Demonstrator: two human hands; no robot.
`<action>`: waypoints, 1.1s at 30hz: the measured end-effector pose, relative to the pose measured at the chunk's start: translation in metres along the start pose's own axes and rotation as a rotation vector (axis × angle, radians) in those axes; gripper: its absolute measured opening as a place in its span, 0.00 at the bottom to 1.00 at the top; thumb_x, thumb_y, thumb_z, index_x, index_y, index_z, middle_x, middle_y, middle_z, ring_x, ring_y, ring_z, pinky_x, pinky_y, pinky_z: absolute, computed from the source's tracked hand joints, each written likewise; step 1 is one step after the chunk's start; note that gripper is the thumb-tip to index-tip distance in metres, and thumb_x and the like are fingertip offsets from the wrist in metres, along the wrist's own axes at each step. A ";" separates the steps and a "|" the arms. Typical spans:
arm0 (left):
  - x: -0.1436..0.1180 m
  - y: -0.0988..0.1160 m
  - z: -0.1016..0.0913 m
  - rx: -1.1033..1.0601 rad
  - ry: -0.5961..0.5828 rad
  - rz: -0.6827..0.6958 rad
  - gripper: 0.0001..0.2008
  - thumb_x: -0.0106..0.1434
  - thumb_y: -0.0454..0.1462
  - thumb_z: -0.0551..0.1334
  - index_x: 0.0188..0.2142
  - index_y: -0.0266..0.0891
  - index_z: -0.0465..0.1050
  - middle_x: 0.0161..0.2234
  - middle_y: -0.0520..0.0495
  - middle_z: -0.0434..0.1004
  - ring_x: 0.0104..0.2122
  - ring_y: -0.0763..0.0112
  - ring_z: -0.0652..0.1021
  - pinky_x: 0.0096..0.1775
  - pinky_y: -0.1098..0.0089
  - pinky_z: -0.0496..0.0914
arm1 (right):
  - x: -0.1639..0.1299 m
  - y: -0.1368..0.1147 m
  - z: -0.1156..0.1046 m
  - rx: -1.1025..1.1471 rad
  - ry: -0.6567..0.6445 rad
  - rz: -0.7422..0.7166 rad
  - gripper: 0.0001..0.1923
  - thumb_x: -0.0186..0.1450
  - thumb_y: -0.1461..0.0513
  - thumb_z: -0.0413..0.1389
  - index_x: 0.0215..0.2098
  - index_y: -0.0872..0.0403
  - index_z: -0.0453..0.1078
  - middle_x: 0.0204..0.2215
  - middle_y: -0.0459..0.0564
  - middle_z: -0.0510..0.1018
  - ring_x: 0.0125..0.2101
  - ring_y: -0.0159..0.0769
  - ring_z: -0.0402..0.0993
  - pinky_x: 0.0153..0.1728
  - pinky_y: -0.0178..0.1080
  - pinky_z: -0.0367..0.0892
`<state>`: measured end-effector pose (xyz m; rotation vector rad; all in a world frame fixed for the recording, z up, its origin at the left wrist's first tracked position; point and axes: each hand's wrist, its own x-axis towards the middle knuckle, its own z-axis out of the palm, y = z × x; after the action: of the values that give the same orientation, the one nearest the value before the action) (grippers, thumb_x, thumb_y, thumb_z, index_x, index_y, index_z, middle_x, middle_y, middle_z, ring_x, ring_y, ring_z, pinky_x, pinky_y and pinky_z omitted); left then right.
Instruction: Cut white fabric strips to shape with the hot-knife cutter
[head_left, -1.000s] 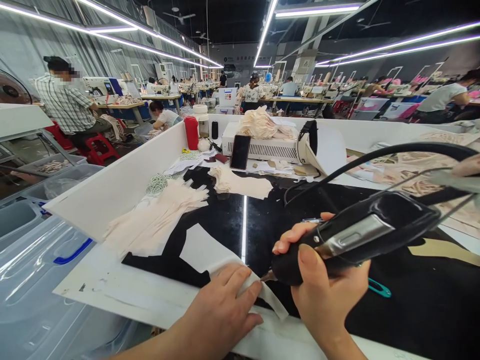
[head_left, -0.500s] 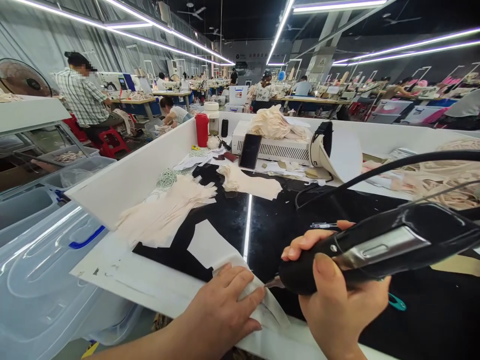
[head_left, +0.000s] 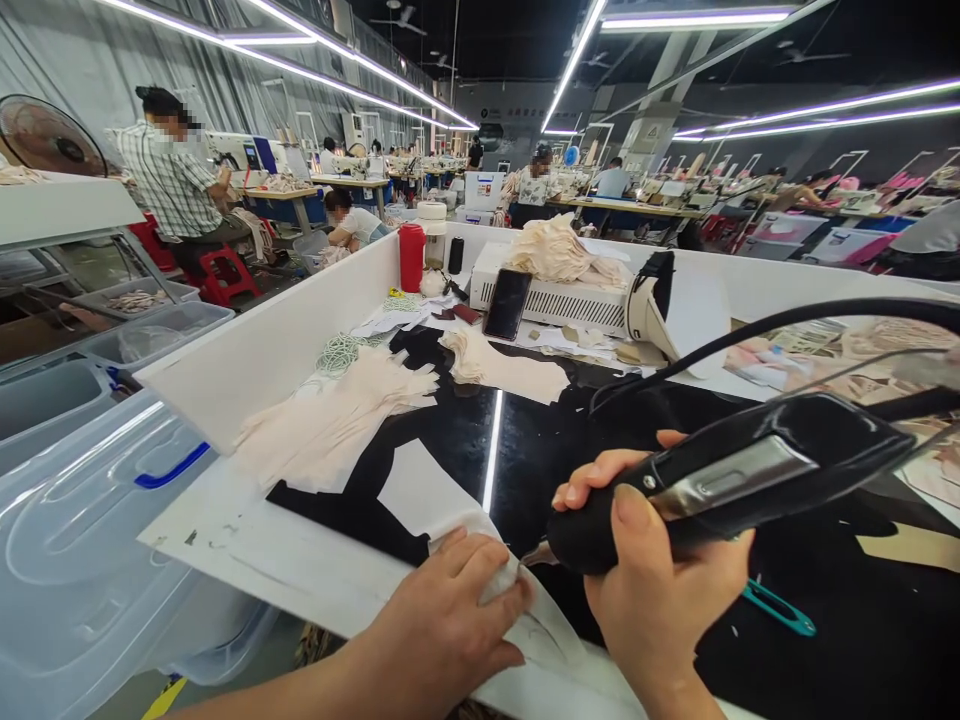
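Observation:
My right hand (head_left: 660,590) grips a black hand-held cutting tool (head_left: 742,475) with a metal plate on its side and a black cable (head_left: 757,335) running off to the right. Its pointed tip touches a pale fabric strip (head_left: 536,625) near the table's front edge. My left hand (head_left: 450,625) lies flat on that strip, fingers pressing it down just left of the tip. The black glossy table top (head_left: 540,450) lies under both.
A pile of cut pale fabric pieces (head_left: 330,430) lies at the left, more pieces (head_left: 502,370) further back. A white machine box (head_left: 555,295), a phone (head_left: 508,303) and a red bottle (head_left: 411,257) stand at the back. Clear plastic bins (head_left: 82,540) sit left. Other people work at distant tables.
The view has shifted slightly. My left hand has slid a little along the strip, and the tool tip stays against the fabric beside my fingers.

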<state>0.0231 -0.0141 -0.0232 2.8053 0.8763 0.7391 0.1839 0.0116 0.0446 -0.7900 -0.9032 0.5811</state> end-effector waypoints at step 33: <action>0.015 -0.030 -0.034 0.223 -0.263 -0.123 0.26 0.60 0.19 0.57 0.55 0.35 0.72 0.56 0.38 0.76 0.50 0.54 0.78 0.52 0.54 0.78 | 0.007 -0.021 -0.007 0.067 0.023 -0.011 0.23 0.59 0.58 0.71 0.49 0.49 0.70 0.26 0.41 0.79 0.20 0.36 0.74 0.22 0.41 0.74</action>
<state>0.0024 0.0181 0.0051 2.9101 1.1283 0.2612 0.1959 0.0020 0.0620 -0.7293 -0.8621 0.5893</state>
